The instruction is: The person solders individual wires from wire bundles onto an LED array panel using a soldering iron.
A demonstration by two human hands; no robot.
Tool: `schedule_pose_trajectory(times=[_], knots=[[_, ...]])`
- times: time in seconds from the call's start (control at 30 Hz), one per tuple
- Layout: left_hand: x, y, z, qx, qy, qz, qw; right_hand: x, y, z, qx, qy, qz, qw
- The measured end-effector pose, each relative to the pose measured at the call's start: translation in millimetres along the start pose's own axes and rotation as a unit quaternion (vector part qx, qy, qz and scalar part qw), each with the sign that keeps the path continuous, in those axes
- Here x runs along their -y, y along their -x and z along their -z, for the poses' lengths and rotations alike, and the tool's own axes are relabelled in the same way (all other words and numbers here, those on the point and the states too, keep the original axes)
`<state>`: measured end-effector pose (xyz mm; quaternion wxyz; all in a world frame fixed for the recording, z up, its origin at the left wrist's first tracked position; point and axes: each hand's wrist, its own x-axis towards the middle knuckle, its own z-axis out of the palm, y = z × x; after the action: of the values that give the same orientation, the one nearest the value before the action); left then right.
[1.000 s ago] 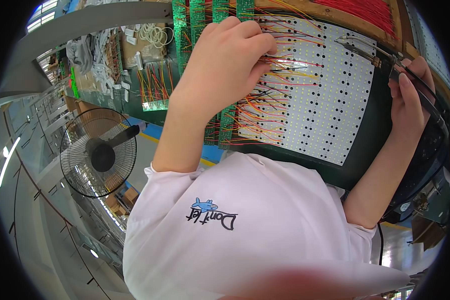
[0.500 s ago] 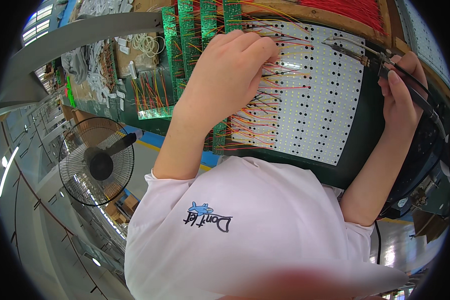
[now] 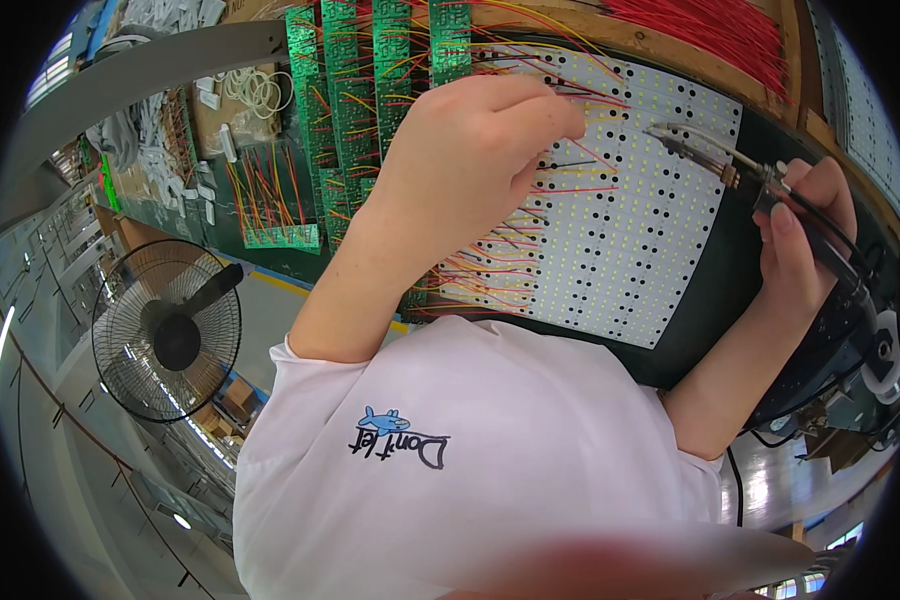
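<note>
LED panel: white, dotted w/ rows of sm. yellowish LEDs & blk spots; laid flat on dk green table; used as ref. for places below.
Left hand: held over panel's far L part, back of hand up; fingers curled & bunched tog.; whether a wire is pinched can't be told, tips partly hidden.
Right hand: held just off panel's R edge; fingers clamped round handle of soldering tool.
Soldering tool: tip pointed L, over panel's far R part; thin metal tube mounted alongside; contact w/ panel can't be told.
Wires: red, yellow & blk; spread across panel's L part, loose ends pointed R, some passed under left hand.
Green boards: long strips, set side by side at panel's L edge & beyond; partly covered by left hand & forearm.
Sm. board: green, fitted w/ red & yellow leads; placed well L of panel.
Red wire bundle: kept in wooden tray, beyond panel's far edge.
Fan: blk, round-caged; seen well L of panel, twd near side.
</note>
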<state>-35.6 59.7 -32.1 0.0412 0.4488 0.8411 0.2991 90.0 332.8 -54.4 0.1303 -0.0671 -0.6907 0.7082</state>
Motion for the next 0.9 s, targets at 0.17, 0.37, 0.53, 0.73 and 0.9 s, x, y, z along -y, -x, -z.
schedule_pose_trajectory(times=[0.17, 0.37, 0.53, 0.73, 0.9], knots=[[4.5, 1.0, -2.3, -0.017, -0.003, -0.025, 1.0, -0.7, -0.3, -5.1, 0.003, 0.006, 0.009, 1.0], [11.2, 4.1, -3.0, -0.014, 0.016, -0.029, 0.999, -4.3, -1.4, -3.5, -0.006, -0.012, 0.003, 1.0], [8.9, 2.0, -2.0, -0.015, 0.01, -0.021, 1.0, -2.3, -3.1, -5.2, 0.019, -0.014, 0.004, 1.0], [4.2, 2.4, 0.6, -0.007, 0.008, -0.013, 1.0, -3.1, -2.3, -7.9, 0.006, -0.015, 0.009, 1.0], [5.5, 3.3, 0.7, 0.0, 0.007, -0.015, 1.0, -3.0, -1.5, -8.0, 0.023, -0.012, 0.011, 1.0]])
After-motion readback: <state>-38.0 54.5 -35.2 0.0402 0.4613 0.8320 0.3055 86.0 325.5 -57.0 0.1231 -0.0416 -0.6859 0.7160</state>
